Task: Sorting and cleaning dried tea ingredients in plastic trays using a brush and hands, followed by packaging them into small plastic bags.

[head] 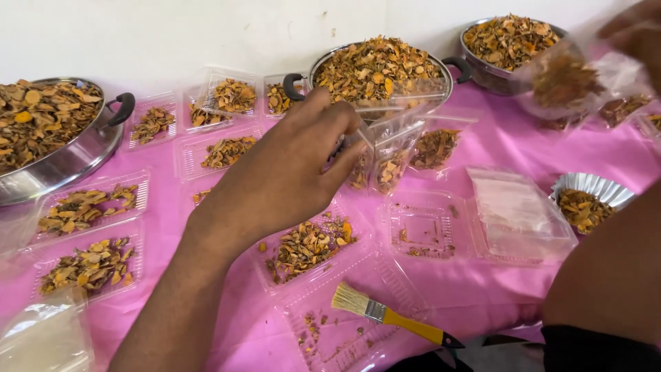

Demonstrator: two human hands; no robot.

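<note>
Pinching a clear plastic bag (pixel 392 148) of dried slices, left hand (pixel 289 172) grips its rim just below the middle pot (pixel 377 69); right hand (pixel 637 34) blurred, grip unclear. Keep the mouth upright.

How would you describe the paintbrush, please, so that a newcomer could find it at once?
Start at the pink tablecloth and look to its near edge, below the open clear plastic box. The paintbrush lies there on a clear lid; its yellow handle and pale bristles make it the only tool among the trays.
</note>
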